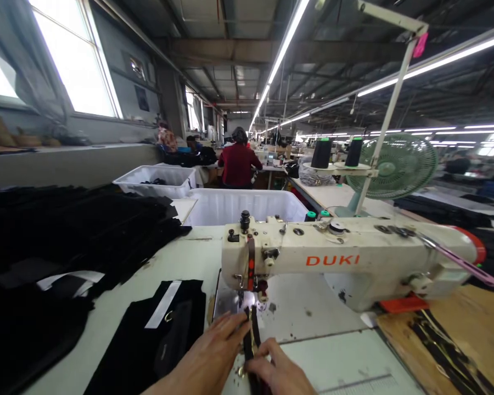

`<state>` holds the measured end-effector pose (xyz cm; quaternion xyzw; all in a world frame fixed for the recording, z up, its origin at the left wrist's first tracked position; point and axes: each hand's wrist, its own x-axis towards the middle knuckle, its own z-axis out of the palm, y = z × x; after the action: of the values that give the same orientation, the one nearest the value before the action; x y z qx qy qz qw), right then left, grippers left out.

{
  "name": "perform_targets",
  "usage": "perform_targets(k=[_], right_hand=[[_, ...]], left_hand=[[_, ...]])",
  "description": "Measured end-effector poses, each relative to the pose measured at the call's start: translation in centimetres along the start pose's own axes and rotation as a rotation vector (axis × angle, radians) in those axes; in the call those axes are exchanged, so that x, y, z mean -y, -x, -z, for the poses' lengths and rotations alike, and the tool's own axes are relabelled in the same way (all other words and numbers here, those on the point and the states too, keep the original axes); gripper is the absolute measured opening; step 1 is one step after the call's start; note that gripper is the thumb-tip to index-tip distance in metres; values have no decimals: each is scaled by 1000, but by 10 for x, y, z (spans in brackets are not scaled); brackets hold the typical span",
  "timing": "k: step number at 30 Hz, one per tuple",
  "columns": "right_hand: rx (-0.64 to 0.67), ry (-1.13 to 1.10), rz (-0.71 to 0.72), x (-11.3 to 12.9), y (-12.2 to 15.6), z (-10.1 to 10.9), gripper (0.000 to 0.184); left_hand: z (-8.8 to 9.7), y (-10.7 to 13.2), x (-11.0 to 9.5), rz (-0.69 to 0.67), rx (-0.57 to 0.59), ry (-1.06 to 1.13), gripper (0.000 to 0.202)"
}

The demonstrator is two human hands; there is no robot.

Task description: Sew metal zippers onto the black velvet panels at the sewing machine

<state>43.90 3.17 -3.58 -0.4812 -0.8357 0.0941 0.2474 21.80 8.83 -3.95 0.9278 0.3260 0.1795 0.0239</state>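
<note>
— Why is the black pile (66, 230) on the left of the table (181, 258)?
— Probably to keep it in easy reach; the machine (333, 258) takes up the right.
— And the hands?
— Both sit low at the near edge, flanking the strip (253, 326) that runs out from under the needle, likely to keep it straight. The left hand (214, 356) lies flat, fingers together, pressing the strip's edge. The right hand (282, 376) curls over its near end and may be pinching it, but the blur leaves that unsure.

The cream sewing machine (346, 260) has one word on its side, DUKI (in big orange letters). No other words can be read.
</note>
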Motion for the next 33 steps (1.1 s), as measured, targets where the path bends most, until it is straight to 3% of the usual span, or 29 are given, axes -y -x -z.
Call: perform_targets(k=[2, 7, 9, 11, 14, 17, 19, 23, 27, 33], right_hand=[[-6, -77, 11, -7, -8, 12, 19], [-27, -46, 170, -22, -36, 17, 36], [17, -9, 219, -24, -42, 12, 35], [37, 6, 232, -25, -44, 8, 29], [22, 5, 267, -26, -44, 7, 26], [18, 3, 280, -27, -43, 8, 27], [25, 13, 288, -28, -41, 8, 28], [22, 44, 318, -25, -37, 6, 30], [-75, 64, 346, -23, -35, 2, 28], [-128, 125, 397, -23, -33, 4, 29]], left_hand=[[1, -3, -1, 0, 7, -43, 54], [22, -5, -2, 137, 53, 13, 56], [37, -3, 18, 222, 32, 50, 46], [51, 2, 50, 315, -6, 37, 39], [66, 6, 98, 396, 3, 42, 48], [67, 5, 114, 396, 51, 115, 31], [61, 1, 104, 394, 49, 158, 17], [41, -11, 64, 389, -7, 221, 14], [21, -7, 29, 406, -115, 142, 43], [8, 18, -6, 94, -171, -147, 57]])
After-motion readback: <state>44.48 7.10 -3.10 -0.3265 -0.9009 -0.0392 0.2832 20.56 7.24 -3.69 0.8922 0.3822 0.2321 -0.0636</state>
